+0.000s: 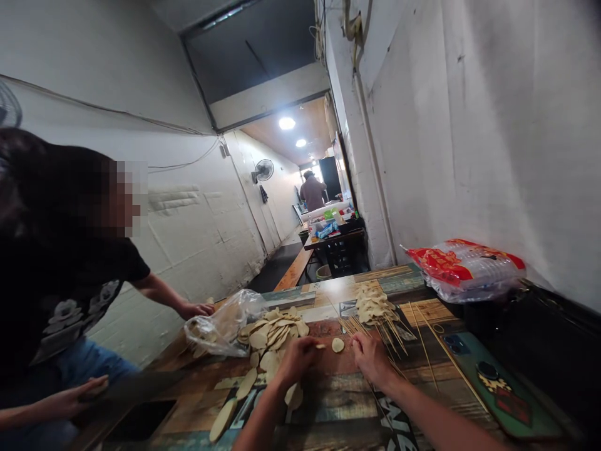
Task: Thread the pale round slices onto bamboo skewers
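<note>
My left hand (299,358) is closed in a pinch, with a small pale slice (320,346) showing at its fingertips. Opposite it, my right hand (372,358) is closed, and a thin bamboo skewer appears to run from its grip, mostly hidden by the fingers. Between the hands is a round pale slice (338,345). Beyond my left hand lies a heap of flat, pale oval slices (277,327), with several loose ones trailing toward me. Just past my right hand are bare bamboo skewers (353,326) and a pile of skewered slices (375,305).
At left, a person in a black T-shirt (70,269) reaches toward a clear plastic bag (228,326). A green phone (504,385) lies at right, near a red-and-clear packet (469,266). A dark flat object (141,419) sits near the left edge. Another table (333,237) stands farther back.
</note>
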The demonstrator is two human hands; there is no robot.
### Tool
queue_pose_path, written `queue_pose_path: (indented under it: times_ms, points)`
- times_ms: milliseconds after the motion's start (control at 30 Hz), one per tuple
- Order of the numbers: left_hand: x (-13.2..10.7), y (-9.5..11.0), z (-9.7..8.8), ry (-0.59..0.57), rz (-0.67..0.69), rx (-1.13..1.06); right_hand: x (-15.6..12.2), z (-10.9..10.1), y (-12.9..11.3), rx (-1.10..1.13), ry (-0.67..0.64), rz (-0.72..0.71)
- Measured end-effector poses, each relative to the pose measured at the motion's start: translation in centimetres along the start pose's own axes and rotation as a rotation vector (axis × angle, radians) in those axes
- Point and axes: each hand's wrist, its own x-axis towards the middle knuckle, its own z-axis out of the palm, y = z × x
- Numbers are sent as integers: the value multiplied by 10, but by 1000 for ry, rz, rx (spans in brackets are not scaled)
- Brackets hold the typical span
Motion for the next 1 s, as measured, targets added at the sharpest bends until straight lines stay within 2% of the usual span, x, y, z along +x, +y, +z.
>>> queue_pose_path:
  times_ms: [167,267,333,467,600,733,867,1000]
  points:
    - [19,14,1,228,-167,-658,-3,0,-3,64,25,-85]
    - [30,25,8,233,-237,-952,-5,2,-3,153,7,-161]
    - [34,26,14,221,-236,-1055,-6,5,-2,210,-10,-189]
    - [35,19,20,255,-130,-1037,-5,12,3,229,19,-216]
    - [36,11,11,332,-155,-970,-3,14,5,252,48,-207]
    - [37,8,1,421,-178,-1107,-8,13,1,301,-5,-263]
    - [35,6,-3,531,-146,-1175,-16,14,-4,257,-88,-317]
    - [35,3,-8,559,-98,-1221,-20,16,-4,193,-137,-346]
